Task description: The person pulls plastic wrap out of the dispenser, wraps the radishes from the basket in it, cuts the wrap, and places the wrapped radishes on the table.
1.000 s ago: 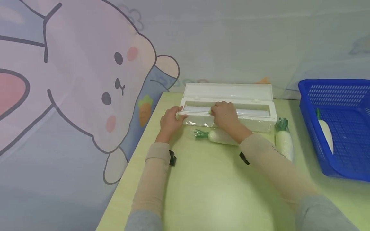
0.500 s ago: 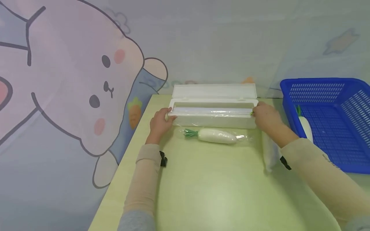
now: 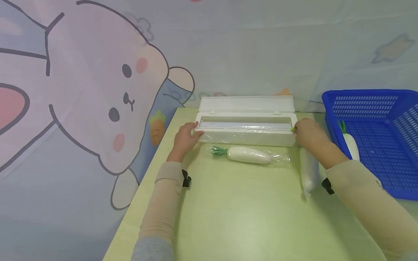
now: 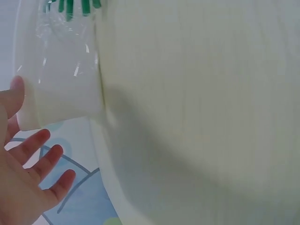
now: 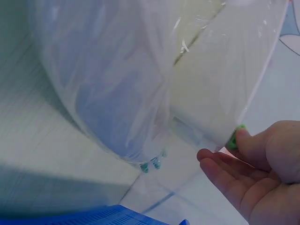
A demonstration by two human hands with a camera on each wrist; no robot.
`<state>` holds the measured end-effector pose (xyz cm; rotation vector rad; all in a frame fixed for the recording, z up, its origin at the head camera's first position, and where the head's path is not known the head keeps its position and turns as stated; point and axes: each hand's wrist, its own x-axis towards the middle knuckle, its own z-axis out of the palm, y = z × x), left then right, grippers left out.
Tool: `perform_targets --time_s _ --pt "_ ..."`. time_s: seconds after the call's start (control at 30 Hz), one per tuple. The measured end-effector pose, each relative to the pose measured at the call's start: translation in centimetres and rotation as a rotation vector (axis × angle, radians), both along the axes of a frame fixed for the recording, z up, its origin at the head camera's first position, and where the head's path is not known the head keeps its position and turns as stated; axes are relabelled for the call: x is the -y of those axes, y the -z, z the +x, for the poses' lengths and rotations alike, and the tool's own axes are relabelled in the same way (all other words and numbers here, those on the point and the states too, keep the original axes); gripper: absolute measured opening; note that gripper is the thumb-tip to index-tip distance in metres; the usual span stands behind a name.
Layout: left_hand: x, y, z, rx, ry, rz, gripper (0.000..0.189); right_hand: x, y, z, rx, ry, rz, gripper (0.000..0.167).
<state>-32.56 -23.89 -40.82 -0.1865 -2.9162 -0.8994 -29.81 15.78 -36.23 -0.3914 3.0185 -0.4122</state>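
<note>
Box (image 3: 245,137), white, its lid (image 3: 246,104) raised, stands along the table's (image 3: 235,203) far edge near the far-left corner. I have the left hand (image 3: 185,137) gripping its left end, other fingers spread, and the right hand (image 3: 311,134) pinching a green slider (image 5: 233,142) at its right end. A wrapped radish (image 3: 249,154) lies in front.

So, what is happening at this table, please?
Someone is working at a long white box with its lid open. The left hand grips its left end; the right hand pinches a green tab at its right end. Clear film hangs over its front. One wrapped radish lies before it, a second near the right hand, and a third in the blue basket.
</note>
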Motion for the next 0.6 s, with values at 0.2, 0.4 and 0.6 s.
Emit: perform_targets --time_s 0.2,0.4,0.6 --pt "-0.2 -0.3 0.0 0.027 0.041 0.055 0.056 -0.2 -0.4 0.5 0.015 0.001 -0.051 0.031" --pt "-0.9 -0.3 0.1 -0.082 0.066 0.049 0.045 -0.2 -0.3 0.7 -0.041 -0.008 -0.069 0.031" --pt "-1.7 -0.4 -0.1 -0.179 0.060 -0.031 0.030 0.4 0.0 0.9 -0.071 -0.024 -0.051 0.027"
